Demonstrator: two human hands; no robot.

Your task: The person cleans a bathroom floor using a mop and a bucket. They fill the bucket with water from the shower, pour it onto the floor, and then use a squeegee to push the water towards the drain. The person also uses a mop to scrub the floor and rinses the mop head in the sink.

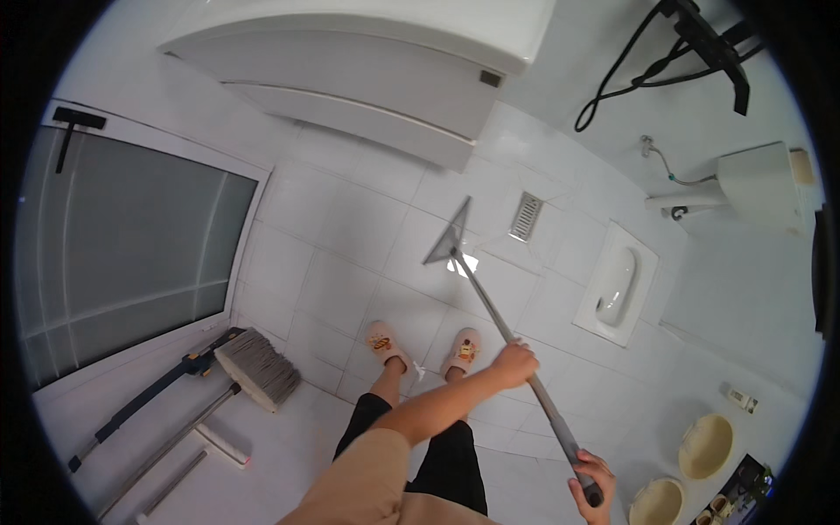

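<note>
A long-handled floor squeegee (pixel 489 303) slants across the white tiled floor (pixel 348 275). My left hand (pixel 515 363) is closed around the middle of its grey pole. At the pole's upper end, my right hand (pixel 596 482) wraps the dark grip close to the end cap. The squeegee's triangular head (pixel 451 235) rests on the tiles ahead of my feet, to the left of a metal floor drain (pixel 526 216). Pink clogs (pixel 463 350) with decorations cover my feet, just below the squeegee head in view.
A squat toilet (pixel 617 292) is set in the floor at right, with a cistern (pixel 761 184) on the wall. Ahead stands a grey vanity cabinet (pixel 367 72). At left are a frosted glass door (pixel 144 236), a broom (pixel 259 369) and a scrub brush (pixel 223 446). Yellowish basins (pixel 705 446) sit lower right.
</note>
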